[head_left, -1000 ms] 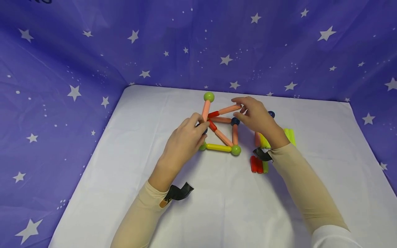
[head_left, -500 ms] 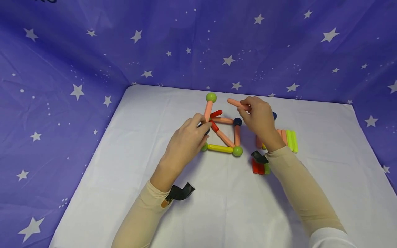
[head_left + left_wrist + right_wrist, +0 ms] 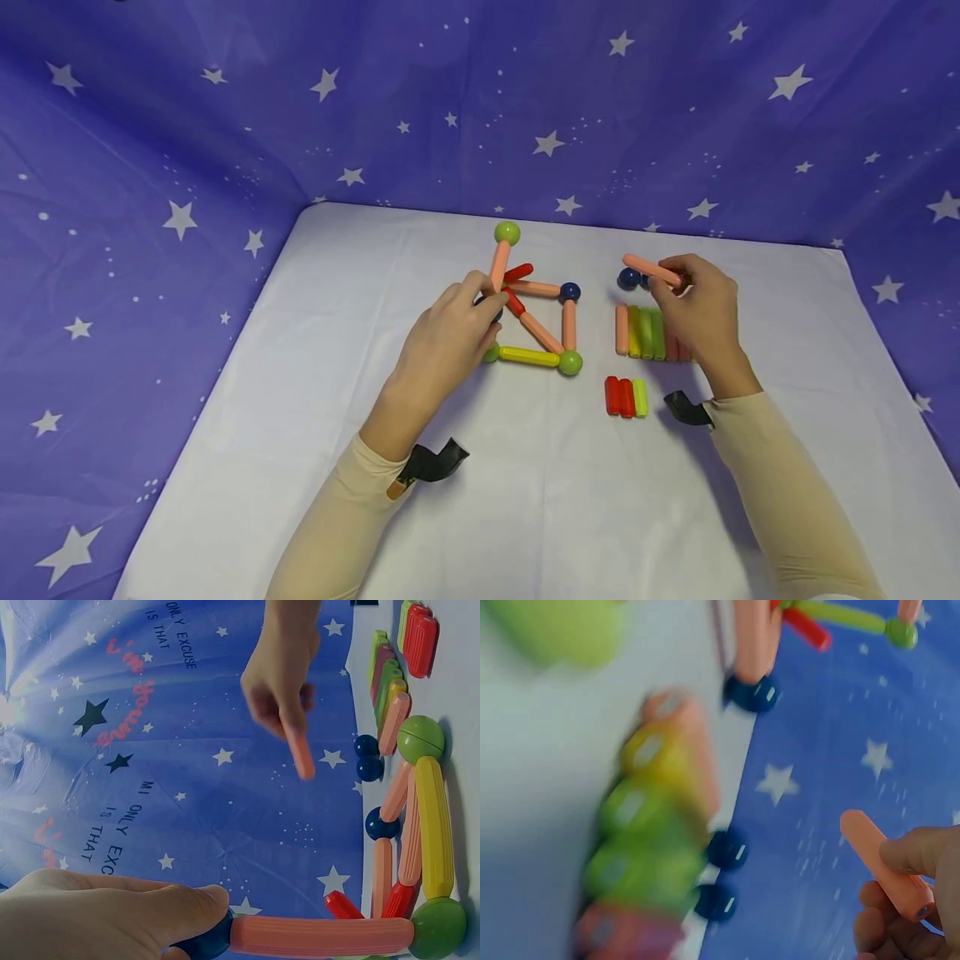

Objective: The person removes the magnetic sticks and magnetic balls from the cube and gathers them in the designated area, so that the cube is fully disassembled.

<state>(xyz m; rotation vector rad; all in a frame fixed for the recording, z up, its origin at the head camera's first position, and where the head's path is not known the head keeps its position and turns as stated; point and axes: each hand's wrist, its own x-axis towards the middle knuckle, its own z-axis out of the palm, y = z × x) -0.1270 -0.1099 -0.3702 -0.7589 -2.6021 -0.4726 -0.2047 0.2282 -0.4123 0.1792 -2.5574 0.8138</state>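
Observation:
At the middle of the head view, my left hand [image 3: 442, 346] pinches a dark blue ball [image 3: 206, 941]. That ball tops an upright salmon magnetic stick [image 3: 322, 935], which rises from a green ball [image 3: 439, 928]. Further salmon sticks, a yellow stick [image 3: 528, 357] and balls form a frame on the table around it. A short red stick [image 3: 519, 272] juts out freely at the back. My right hand [image 3: 701, 308] pinches a loose salmon stick [image 3: 647, 267] between thumb and fingers, raised over the right side of the table.
Under the right hand lies a row of long sticks [image 3: 647, 333], partly covered by it. Two dark blue balls [image 3: 629, 278] sit behind the row. Nearer lie short red sticks [image 3: 619, 397] and a yellow-green one [image 3: 640, 397]. A purple starred curtain [image 3: 450, 100] borders the table.
My right hand has pulled the salmon stick off the short red stick and carried it right, to above the stick row. The left hand keeps its hold in the same place.

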